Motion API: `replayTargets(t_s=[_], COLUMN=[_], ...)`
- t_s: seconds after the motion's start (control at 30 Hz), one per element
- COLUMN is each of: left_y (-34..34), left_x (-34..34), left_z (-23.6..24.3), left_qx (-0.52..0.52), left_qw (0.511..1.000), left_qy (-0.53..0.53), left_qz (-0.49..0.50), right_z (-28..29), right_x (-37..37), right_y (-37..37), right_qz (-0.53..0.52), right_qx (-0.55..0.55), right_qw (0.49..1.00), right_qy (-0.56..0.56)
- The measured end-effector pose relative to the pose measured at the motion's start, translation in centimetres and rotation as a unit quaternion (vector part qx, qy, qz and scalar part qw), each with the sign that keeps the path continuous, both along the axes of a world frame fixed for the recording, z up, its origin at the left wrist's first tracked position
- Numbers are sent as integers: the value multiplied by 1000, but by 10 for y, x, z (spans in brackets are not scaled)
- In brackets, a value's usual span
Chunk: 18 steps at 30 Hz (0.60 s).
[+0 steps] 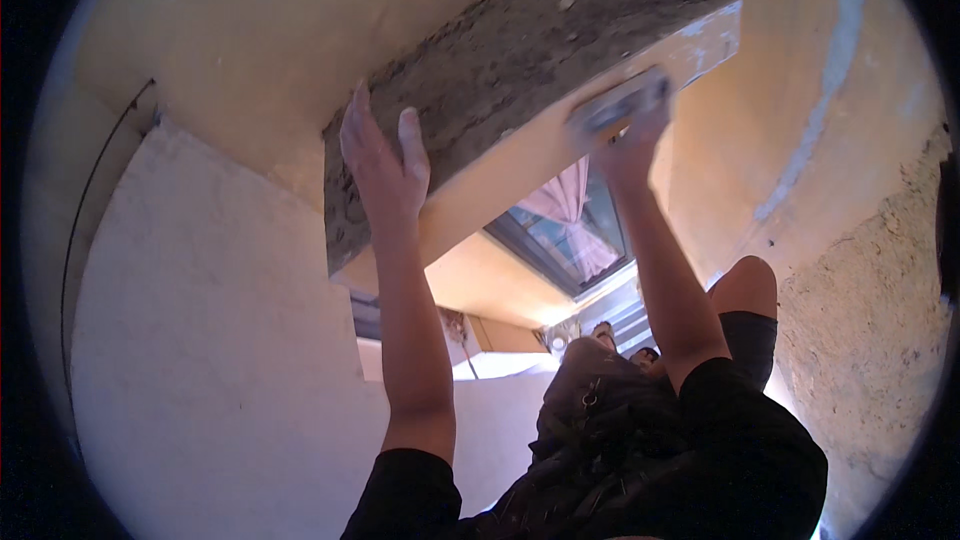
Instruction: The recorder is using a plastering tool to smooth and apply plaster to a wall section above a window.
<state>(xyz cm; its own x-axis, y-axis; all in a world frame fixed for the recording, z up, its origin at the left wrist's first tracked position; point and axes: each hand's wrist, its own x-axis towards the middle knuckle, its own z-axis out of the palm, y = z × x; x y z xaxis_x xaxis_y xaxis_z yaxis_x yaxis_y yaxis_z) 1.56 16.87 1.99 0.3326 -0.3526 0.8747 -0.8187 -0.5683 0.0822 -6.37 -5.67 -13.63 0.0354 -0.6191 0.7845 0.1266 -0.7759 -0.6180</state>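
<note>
A thick ledge juts from the wall, with a rough grey-brown top (540, 30) and a smooth, pale yellow front face (490, 175). My left hand (385, 165) lies over the left part of the rough top, fingers stretched and thumb apart, holding nothing. Whitish dust marks its fingertips. Toward the right end of the ledge, my right hand (635, 145) is closed around a plastering trowel (618, 108), its flat side against the front face. Motion blurs the trowel, and most of its handle is hidden by my fingers.
Below the ledge is a window with a tied pink curtain (570, 205). A white panel (200, 290) fills the left side, with a dark cable (85, 200) beyond it. The yellow wall at right has a pale streak (815, 130) and a rough bare patch (870, 280).
</note>
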Motion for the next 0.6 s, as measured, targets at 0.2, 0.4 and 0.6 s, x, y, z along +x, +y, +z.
replayTargets(t_s=[0.2, 0.4, 0.6], left_y=[3, -9, -2], left_x=[1, 7, 18], left_z=[-3, -5, -8], left_qx=[31, 48, 44], left_qw=[999, 999, 998], left_qy=[21, -8, -14], left_qz=[28, -21, -43], right_z=[11, 20, 33], right_x=[1, -4, 5], right_y=[9, 35, 29], right_qz=[-1, -15, 168], right_qx=[17, -69, 131], right_qw=[999, 996, 975], right_qy=[39, 48, -61])
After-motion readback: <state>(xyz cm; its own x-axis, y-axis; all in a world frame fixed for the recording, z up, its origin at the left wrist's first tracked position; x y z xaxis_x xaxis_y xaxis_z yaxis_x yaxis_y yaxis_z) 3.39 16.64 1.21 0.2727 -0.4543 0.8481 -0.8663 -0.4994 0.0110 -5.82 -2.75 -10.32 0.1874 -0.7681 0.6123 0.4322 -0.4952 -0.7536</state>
